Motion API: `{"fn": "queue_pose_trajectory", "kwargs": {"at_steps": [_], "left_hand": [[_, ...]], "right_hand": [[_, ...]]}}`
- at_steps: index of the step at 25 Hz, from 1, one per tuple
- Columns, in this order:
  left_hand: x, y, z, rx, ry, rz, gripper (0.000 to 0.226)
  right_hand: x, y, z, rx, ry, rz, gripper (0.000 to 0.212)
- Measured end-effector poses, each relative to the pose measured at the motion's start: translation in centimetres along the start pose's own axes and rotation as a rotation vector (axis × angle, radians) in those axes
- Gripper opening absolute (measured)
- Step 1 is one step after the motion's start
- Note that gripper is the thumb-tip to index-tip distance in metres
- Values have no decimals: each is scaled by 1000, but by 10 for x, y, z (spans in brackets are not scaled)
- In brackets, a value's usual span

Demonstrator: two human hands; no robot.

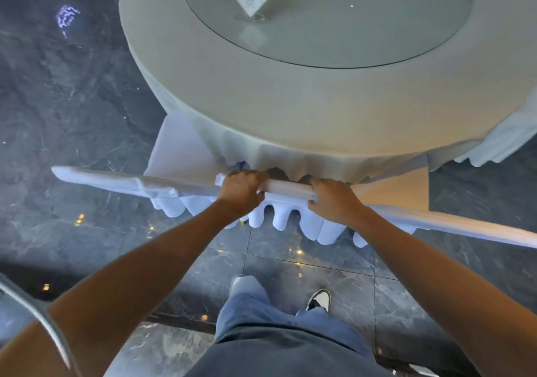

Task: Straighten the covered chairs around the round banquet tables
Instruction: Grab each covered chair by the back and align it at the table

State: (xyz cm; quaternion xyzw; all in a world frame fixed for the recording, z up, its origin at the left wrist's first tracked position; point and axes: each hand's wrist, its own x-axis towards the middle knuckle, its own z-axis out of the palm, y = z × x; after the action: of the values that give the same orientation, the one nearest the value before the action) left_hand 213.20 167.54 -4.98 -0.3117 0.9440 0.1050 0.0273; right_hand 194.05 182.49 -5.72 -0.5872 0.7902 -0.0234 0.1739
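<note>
Two hands [244, 187] [334, 202] gripping chair back [287, 187].

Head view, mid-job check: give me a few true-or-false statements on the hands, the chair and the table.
1. Both hands grip the top edge of the covered chair. True: left hand and right hand.
2. The round table has a bare wooden top. False: a pale tablecloth covers it.
3. A glass turntable sits on the table. True.
4. The left hand holds a napkin. False: it grips the chair back.
</note>
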Motion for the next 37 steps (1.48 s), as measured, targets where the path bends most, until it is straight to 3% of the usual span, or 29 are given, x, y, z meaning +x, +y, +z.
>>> {"fn": "queue_pose_trajectory", "kwargs": {"at_steps": [3, 6, 12, 15, 19, 24, 27, 32, 37], "left_hand": [[-3, -54, -5, -38, -46, -29, 29], [-2, -112, -22, 0, -116, 11, 31], [-27, -223, -48, 49, -417, 23, 65], [-35, -269, -49, 173, -484, 94, 48], [-45, -305, -44, 237, -355, 80, 25], [-47, -321, -30, 252, -227, 118, 27], [-38, -319, -35, 297, -216, 130, 22], [-26, -317, -40, 279, -211, 151, 22], [-14, -309, -50, 77, -415, 69, 14]], "right_hand": [[20, -42, 0, -5, 23, 65, 29], [50, -93, 8, -159, 59, 19, 28], [104, -211, 36, -200, 23, 22, 43], [119, -252, 59, -177, 26, -29, 42], [133, -307, 77, 66, -14, 54, 30], [153, -325, 75, -26, -46, 117, 16], [160, -322, 70, -15, -70, 137, 21], [175, -306, 64, -8, -39, 144, 10], [147, -291, 64, 28, 25, 108, 27]]}}
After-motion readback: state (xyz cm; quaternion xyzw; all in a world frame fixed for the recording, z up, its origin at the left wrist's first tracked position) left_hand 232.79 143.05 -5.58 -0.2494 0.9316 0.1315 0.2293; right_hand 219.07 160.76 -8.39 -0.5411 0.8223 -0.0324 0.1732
